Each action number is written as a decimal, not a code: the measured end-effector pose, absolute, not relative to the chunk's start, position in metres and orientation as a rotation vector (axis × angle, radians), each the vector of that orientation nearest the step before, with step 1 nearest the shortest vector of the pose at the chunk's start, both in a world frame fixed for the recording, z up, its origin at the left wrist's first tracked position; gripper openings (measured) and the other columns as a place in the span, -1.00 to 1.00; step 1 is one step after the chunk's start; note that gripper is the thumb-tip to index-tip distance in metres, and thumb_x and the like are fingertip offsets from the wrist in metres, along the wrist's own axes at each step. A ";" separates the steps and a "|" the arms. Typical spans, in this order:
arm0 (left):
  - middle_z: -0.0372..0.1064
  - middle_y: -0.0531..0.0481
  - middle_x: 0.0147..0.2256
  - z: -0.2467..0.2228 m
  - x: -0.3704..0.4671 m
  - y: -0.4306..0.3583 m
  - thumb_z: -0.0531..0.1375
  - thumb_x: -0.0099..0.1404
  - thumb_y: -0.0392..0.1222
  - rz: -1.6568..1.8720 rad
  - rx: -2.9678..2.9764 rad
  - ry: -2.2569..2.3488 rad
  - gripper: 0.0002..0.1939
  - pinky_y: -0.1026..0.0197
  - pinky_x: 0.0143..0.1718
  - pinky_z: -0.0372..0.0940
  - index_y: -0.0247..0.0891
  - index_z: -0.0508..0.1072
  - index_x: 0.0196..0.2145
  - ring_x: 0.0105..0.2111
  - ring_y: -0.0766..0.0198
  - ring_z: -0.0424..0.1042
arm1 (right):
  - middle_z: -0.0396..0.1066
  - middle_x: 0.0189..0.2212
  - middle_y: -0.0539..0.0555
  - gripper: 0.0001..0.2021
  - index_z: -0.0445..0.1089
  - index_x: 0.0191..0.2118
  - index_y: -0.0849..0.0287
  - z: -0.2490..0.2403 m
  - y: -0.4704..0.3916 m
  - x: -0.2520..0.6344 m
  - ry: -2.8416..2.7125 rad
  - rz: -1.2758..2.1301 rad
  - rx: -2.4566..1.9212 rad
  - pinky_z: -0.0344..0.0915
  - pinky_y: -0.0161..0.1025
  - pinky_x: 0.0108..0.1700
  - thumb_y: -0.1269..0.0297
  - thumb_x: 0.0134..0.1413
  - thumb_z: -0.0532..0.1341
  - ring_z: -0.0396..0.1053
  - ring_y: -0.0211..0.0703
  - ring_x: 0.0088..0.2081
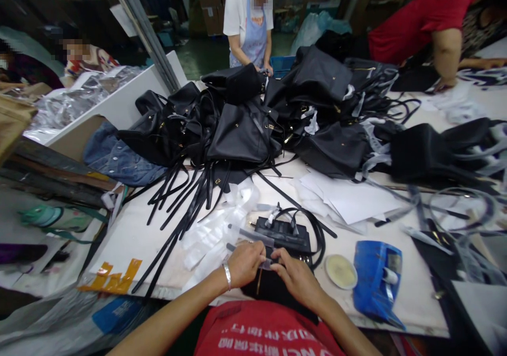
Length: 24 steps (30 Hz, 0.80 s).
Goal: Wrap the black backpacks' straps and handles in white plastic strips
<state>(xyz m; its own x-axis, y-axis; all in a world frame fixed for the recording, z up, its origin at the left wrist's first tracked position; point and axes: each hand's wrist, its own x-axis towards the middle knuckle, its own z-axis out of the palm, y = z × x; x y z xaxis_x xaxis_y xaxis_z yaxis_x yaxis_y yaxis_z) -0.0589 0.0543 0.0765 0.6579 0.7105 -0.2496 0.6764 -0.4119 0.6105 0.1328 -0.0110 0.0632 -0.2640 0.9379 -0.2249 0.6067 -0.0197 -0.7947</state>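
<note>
Close to my body at the table's front edge lies a black handbag (283,233), with a thin black strap looped at its right. My left hand (244,265), a silver bracelet on its wrist, is closed in a pinch on a strap covered in clear plastic film. Just right of it, my right hand (297,278) pinches the clear plastic film (266,263) between thumb and fingers. The fingertips nearly meet over the bag. My fingers hide part of the film and strap.
Black bags (241,134) with dangling straps are heaped across the table's far side. A blue tape dispenser (372,277) and a round, pale yellow disc (340,271) sit at right. White paper (352,197) and crumpled film (214,229) lie around. Several people are at work nearby.
</note>
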 end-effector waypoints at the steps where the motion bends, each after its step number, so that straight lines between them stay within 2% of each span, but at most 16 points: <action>1: 0.37 -0.05 -0.37 0.075 -0.057 0.054 0.01 0.29 -0.25 0.049 2.178 1.061 -0.93 0.17 -0.30 0.09 -0.19 0.27 -0.34 -0.33 0.15 0.34 | 0.36 -0.44 -0.03 -0.82 0.20 -0.09 0.08 0.061 -0.011 0.130 -1.856 1.226 -1.586 0.16 -0.30 -0.34 0.22 0.23 -0.01 0.37 -0.16 -0.41; 6: 0.37 -0.08 -0.36 0.065 -0.048 0.062 0.00 0.30 -0.26 -0.026 2.170 1.078 -0.91 0.18 -0.33 0.12 -0.22 0.28 -0.32 -0.34 0.15 0.37 | 0.38 -0.39 0.01 -0.75 0.10 0.01 0.11 0.054 0.000 0.122 -1.774 1.307 -1.529 0.19 -0.32 -0.34 0.27 0.24 -0.01 0.39 -0.16 -0.37; 13: 0.39 -0.04 -0.33 0.054 -0.045 0.079 0.01 0.28 -0.28 -0.078 2.124 1.142 -0.92 0.21 -0.25 0.16 -0.23 0.28 -0.30 -0.30 0.19 0.38 | 0.33 -0.06 0.22 -0.58 -0.08 0.17 0.14 0.038 0.019 0.123 -1.828 1.322 -1.401 0.24 -0.21 -0.11 0.34 0.23 -0.01 0.37 -0.10 -0.08; 16: 0.39 -0.02 -0.33 0.052 -0.045 0.080 0.01 0.29 -0.26 -0.087 2.086 1.131 -0.93 0.22 -0.25 0.17 -0.22 0.28 -0.31 -0.30 0.21 0.38 | 0.34 -0.08 0.20 -0.57 -0.07 0.17 0.13 0.034 0.018 0.127 -1.852 1.302 -1.443 0.25 -0.21 -0.10 0.28 0.23 0.02 0.38 -0.10 -0.10; 18: 0.38 -0.02 -0.34 0.051 -0.044 0.081 0.00 0.30 -0.26 -0.076 2.073 1.147 -0.92 0.23 -0.26 0.16 -0.21 0.28 -0.33 -0.30 0.21 0.37 | 0.38 -0.21 0.12 -0.63 0.03 0.11 0.13 0.032 0.017 0.131 -1.854 1.265 -1.543 0.26 -0.24 -0.18 0.22 0.23 0.04 0.40 -0.11 -0.21; 21: 0.36 -0.01 -0.35 0.049 -0.038 0.081 -0.01 0.30 -0.28 -0.044 2.072 1.163 -0.91 0.24 -0.30 0.15 -0.21 0.27 -0.33 -0.32 0.22 0.36 | 0.37 -0.39 0.03 -0.84 0.20 -0.14 0.12 0.029 0.018 0.135 -1.876 1.196 -1.636 0.22 -0.29 -0.30 0.23 0.27 -0.03 0.38 -0.16 -0.36; 24: 0.34 -0.01 -0.35 0.047 -0.032 0.081 -0.03 0.31 -0.29 -0.012 2.064 1.179 -0.90 0.23 -0.31 0.15 -0.22 0.26 -0.32 -0.33 0.22 0.35 | 0.35 -0.40 0.04 -0.82 0.22 -0.28 0.14 0.028 0.023 0.133 -1.939 1.044 -1.683 0.19 -0.28 -0.30 0.30 0.29 -0.08 0.34 -0.16 -0.35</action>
